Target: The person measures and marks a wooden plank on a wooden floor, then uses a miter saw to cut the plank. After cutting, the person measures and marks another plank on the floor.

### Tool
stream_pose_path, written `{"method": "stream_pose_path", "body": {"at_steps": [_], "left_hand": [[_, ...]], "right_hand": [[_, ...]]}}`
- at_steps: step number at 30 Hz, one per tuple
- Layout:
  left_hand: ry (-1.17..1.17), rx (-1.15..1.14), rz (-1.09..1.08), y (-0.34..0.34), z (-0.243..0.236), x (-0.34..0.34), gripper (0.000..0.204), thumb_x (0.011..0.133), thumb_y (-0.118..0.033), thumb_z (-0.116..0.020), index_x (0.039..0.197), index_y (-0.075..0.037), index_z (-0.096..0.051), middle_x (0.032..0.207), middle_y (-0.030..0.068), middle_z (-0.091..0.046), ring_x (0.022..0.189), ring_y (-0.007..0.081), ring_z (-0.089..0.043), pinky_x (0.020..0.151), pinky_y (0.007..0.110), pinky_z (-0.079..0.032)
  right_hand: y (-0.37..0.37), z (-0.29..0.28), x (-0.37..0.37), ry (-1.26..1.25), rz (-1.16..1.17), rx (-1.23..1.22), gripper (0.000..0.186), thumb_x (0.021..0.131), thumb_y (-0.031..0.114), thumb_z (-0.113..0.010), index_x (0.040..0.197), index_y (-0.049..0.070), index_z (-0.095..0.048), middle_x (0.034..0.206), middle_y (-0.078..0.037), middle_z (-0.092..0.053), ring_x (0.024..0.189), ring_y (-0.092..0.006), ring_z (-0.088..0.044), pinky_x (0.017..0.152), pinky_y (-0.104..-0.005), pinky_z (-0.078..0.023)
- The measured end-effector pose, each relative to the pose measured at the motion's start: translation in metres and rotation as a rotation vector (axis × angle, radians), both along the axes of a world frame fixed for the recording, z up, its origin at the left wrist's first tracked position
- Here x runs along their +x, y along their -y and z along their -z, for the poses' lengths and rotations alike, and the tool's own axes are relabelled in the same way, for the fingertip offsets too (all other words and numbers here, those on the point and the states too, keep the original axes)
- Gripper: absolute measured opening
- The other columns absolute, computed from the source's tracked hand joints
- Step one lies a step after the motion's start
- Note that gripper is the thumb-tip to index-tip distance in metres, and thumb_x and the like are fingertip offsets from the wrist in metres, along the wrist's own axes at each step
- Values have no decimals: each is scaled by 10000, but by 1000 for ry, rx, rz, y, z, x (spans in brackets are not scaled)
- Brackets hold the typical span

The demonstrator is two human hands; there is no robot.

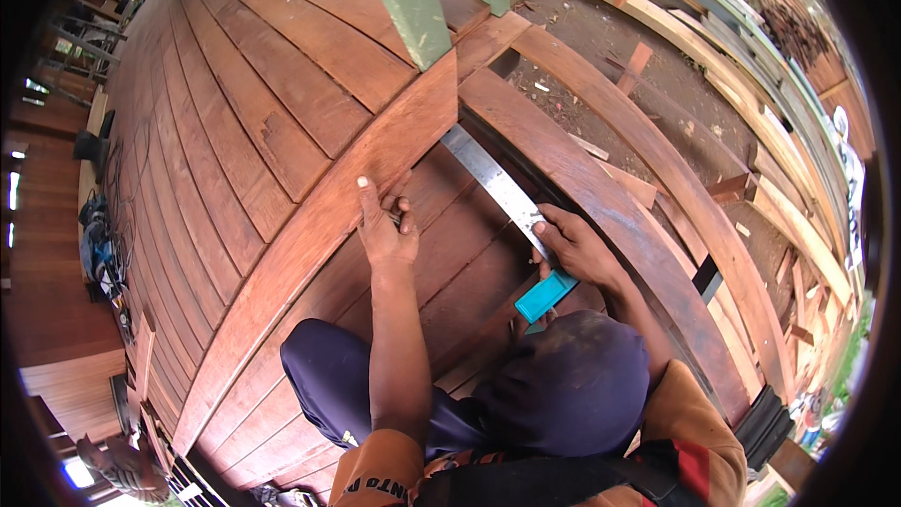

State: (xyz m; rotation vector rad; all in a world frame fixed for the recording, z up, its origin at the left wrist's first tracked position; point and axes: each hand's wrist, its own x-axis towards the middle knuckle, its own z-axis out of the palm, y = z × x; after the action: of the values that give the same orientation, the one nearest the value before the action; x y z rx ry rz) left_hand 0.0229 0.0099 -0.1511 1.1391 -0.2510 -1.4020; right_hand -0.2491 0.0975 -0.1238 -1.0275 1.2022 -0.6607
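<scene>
My right hand (579,242) is closed on a try square (500,186) with a teal handle and a long metal blade. The blade slants up and left, and its far end lies by the end of a reddish-brown wooden board (319,211). That board curves along the edge of the plank floor. My left hand (388,230) grips the board's near edge, the thumb laid on its face and the fingers curled below. Between my hands is a lower plank step (441,268), where my knees are. The handle's lower end is partly hidden by my knee.
Two green posts (410,2) rise at the board's far end. To the right run curved timber beams (601,164) above a dirt floor (563,47), with stacked lumber (741,84) beyond. Tools and cables (99,244) lie along the far left of the plank floor (235,103).
</scene>
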Motion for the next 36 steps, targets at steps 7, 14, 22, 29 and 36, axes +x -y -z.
{"method": "stream_pose_path", "body": {"at_steps": [7,14,22,29,36], "left_hand": [[4,5,5,1,5,3,613,1003,-565,-633,1336,-59,-539,1122,197,-722,669,99,-536,427,193,-373],[-7,16,34,2,10,7,621,1000,-572,-632,1331,-55,-536,1108,188,-707,665,97,-528,430,190,-375],[14,-16,-3,-2,5,5,596,994,-556,-650,1292,-50,-546,1076,187,-714,664,99,-544,426,187,-387],[41,47,11,0,-2,1,637,977,-600,-648,1241,-26,-566,1125,178,-704,679,92,-517,433,178,-370],[22,18,9,-3,-3,0,640,984,-576,-655,1292,-26,-546,1122,203,-697,678,98,-530,429,178,-378]], "right_hand": [[-16,23,-6,74,57,58,236,1136,204,-419,1220,16,-536,832,-38,-646,658,-117,-669,620,-277,-537],[-53,59,39,318,185,322,309,1114,124,-451,1401,10,-445,1045,-112,-669,914,-196,-723,791,-320,-597],[-51,55,54,277,166,224,334,1101,98,-444,1422,4,-444,1114,-132,-686,979,-192,-719,882,-328,-589],[-46,53,42,-321,-20,-176,383,1009,195,-602,1337,4,-557,961,-235,-727,902,-377,-734,818,-450,-556],[-41,51,40,-439,-32,-250,413,965,240,-682,1281,-18,-616,969,-274,-712,888,-400,-735,779,-455,-550]]}}
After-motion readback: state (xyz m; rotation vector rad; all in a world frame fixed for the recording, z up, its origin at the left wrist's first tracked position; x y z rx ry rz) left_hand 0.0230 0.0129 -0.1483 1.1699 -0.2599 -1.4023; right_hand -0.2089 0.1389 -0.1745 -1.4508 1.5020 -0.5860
